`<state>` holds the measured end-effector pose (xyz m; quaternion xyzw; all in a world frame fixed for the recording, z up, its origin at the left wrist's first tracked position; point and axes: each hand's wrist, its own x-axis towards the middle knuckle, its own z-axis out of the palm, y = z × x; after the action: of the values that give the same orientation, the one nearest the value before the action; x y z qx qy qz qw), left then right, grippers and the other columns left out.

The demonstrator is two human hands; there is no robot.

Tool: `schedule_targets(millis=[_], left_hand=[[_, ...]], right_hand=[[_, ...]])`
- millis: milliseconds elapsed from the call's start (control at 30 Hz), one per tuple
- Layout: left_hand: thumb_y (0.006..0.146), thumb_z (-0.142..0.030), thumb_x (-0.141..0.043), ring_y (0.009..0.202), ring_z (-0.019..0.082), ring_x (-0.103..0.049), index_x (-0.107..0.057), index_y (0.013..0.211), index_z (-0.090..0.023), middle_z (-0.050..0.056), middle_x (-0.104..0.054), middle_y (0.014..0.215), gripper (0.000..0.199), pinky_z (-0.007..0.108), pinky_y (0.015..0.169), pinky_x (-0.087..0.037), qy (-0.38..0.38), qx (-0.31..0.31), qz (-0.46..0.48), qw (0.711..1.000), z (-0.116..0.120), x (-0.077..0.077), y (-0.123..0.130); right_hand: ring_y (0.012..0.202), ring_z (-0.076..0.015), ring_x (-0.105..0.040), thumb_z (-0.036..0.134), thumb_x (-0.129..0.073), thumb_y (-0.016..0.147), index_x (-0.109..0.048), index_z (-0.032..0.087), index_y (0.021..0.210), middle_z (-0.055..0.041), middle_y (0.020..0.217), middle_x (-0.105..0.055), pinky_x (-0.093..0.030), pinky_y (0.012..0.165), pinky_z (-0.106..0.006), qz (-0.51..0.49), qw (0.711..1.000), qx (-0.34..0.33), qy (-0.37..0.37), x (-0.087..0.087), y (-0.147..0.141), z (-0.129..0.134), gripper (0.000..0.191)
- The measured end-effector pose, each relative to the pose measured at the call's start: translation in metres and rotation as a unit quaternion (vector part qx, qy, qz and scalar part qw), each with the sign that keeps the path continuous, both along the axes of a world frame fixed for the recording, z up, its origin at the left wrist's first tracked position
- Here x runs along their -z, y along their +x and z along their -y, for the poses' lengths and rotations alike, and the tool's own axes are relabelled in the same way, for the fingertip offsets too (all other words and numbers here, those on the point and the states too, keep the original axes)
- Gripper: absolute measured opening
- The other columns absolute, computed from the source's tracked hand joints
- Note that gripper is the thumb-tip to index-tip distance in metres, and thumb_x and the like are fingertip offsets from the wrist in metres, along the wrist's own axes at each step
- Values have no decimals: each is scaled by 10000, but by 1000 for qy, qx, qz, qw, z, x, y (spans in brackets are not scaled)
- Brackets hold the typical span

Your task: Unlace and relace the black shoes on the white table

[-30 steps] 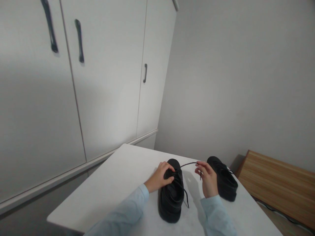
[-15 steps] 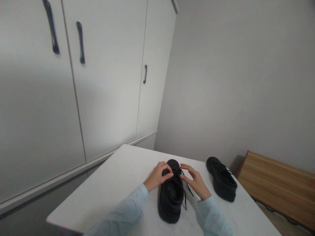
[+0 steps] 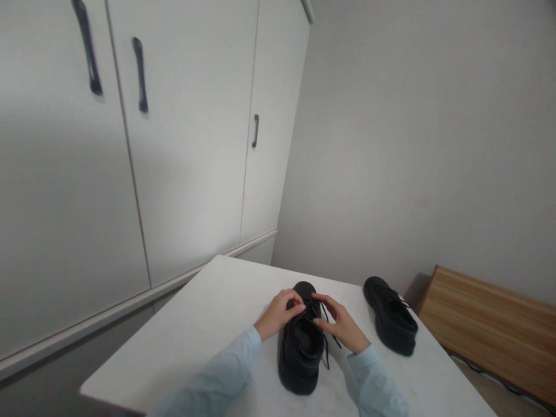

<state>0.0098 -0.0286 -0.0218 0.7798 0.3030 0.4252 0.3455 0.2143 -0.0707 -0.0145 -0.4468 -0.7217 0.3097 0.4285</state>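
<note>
On the white table [image 3: 182, 341], black lace-up shoe [image 3: 299, 370] sat upright on its sole, right of the middle of the top, toe toward the far edge, heel and opening toward the wearer of the camera. Both hands were at its lacing. Left hand [image 3: 278, 315] came in from the left side, fingers curled over the upper, thumb and index tips nearly together at the lacing; couldn't tell if they had lace between them, too small and dark. Right hand [image 3: 345, 330] came in from the right, thumb and index spread apart in an open curve, tips at the right edge of the lacing, no closed pinch visible. Loose lace ends [image 3: 328, 356] hung down on the shoe's right side, one showing just below the right hand, the other closer to the heel. Second black shoe [image 3: 393, 321] stood apart to the right, near the table's right edge, toe angled away and left, laces on, neither hand touching it. Light blue sleeves [image 3: 217, 376] on both forearms. Beyond the table: white cabinet [image 3: 191, 162] with dark handles [image 3: 141, 75] on the left, plain grey wall [image 3: 412, 145] ahead and right. Wood-grain panel [image 3: 490, 330] at lower right, dark cable [image 3: 495, 377] running along below it.
</note>
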Motion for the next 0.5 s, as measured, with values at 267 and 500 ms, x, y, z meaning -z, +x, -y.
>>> schedule_targets(millis=[267, 500], left_hand=[[805, -292, -508, 775, 177, -528, -570, 780, -169, 30, -588, 777, 140, 281, 729, -388, -10, -58, 0, 998, -1, 6, 11], [836, -281, -458, 763, 169, -571, -522, 787, -188, 15, -627, 760, 123, 273, 727, -390, -58, -51, 24, 997, 2, 3, 13]], right_hand=[[1189, -257, -485, 281, -695, 690, -548, 199, 1175, -97, 1226, -575, -316, 1057, -428, 8, 1000, -7, -3, -1, 0, 1, 512], [1178, -268, -488, 290, -700, 671, -561, 211, 1172, -94, 1210, -583, -318, 1047, -442, 9, 1000, -4, -2, 1, 1, -1, 526]])
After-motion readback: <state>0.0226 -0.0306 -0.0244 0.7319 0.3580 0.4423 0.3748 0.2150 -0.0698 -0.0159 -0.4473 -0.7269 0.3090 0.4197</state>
